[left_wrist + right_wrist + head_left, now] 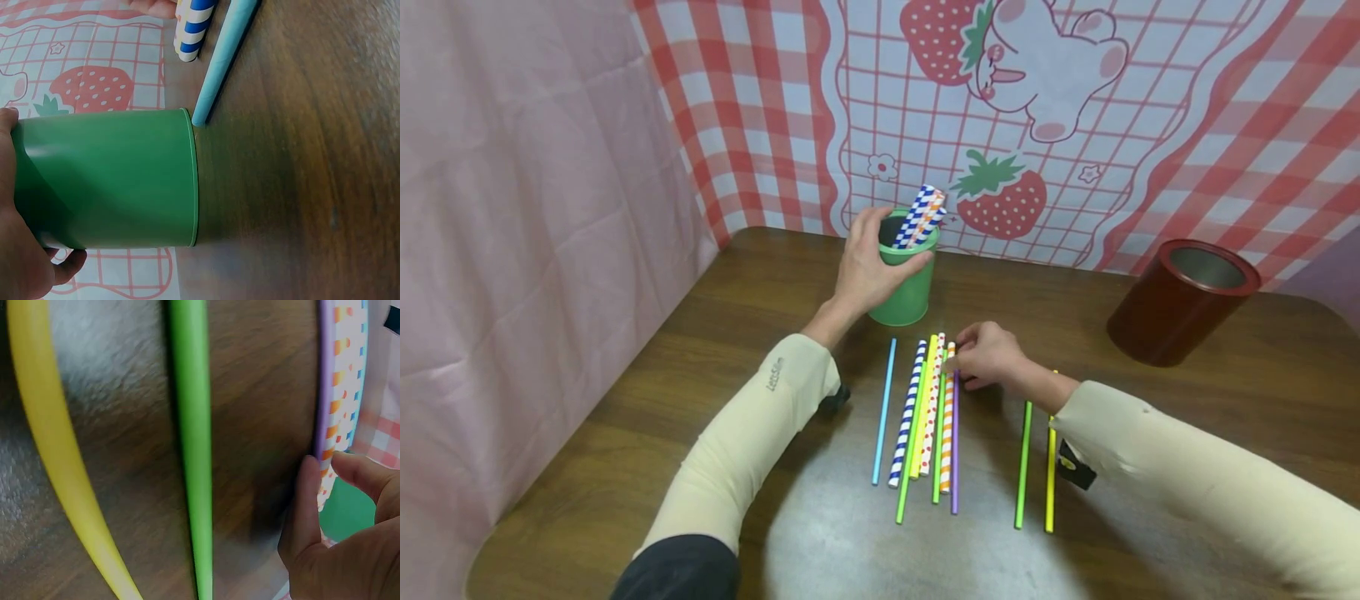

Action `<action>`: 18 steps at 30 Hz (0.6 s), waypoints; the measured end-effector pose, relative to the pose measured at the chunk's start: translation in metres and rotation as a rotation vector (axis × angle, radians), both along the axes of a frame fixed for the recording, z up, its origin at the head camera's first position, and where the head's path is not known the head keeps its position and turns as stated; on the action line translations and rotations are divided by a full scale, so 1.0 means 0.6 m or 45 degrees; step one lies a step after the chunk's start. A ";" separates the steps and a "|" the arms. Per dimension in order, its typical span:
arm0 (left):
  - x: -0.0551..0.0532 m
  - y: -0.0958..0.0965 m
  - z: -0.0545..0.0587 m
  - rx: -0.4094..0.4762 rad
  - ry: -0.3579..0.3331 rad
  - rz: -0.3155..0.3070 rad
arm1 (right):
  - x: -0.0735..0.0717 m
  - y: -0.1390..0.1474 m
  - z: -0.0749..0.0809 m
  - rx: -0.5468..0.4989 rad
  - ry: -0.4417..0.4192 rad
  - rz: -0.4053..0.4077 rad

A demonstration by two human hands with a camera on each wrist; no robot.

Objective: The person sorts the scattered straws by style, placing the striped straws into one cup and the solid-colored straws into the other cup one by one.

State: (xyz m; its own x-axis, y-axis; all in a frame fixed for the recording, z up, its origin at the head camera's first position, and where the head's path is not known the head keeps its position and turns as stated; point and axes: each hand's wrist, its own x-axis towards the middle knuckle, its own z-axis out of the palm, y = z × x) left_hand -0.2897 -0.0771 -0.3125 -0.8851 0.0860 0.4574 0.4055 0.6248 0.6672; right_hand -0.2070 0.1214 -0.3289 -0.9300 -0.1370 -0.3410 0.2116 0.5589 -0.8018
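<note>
My left hand (pixel 867 268) grips a green cup (pixel 902 302) near its rim, with the thumb at the front. Several striped paper straws (pixel 919 218), mostly blue and white, lean inside the cup. On the table my right hand (pixel 991 354) pinches the far end of an orange-and-white striped straw (pixel 947 442) between thumb and forefinger. A purple straw (pixel 955 467) lies along its right side, by the forefinger in the right wrist view. To its left are a red-dotted straw (pixel 932 417), a yellow straw (pixel 917 454), green straws (pixel 903 492) and a blue-striped straw (pixel 906 425).
A light blue straw (pixel 884 408) lies left of the bunch, its far end close to the cup's base. Right of it are another green straw (pixel 1022 467) and yellow straw (pixel 1050 487), under the right forearm. A dark red cup (pixel 1165 308) stands at the back right.
</note>
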 end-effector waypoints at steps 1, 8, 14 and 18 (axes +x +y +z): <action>0.000 0.000 0.000 0.002 0.003 0.000 | 0.000 -0.001 -0.002 0.007 0.013 -0.004; 0.000 0.000 0.000 0.014 0.009 -0.002 | -0.003 -0.003 -0.003 0.037 0.029 0.002; 0.000 -0.001 0.000 -0.003 -0.004 0.010 | -0.004 -0.001 -0.004 0.021 -0.004 0.001; -0.001 0.000 0.000 -0.004 -0.021 0.007 | -0.004 0.000 -0.004 -0.004 -0.012 -0.022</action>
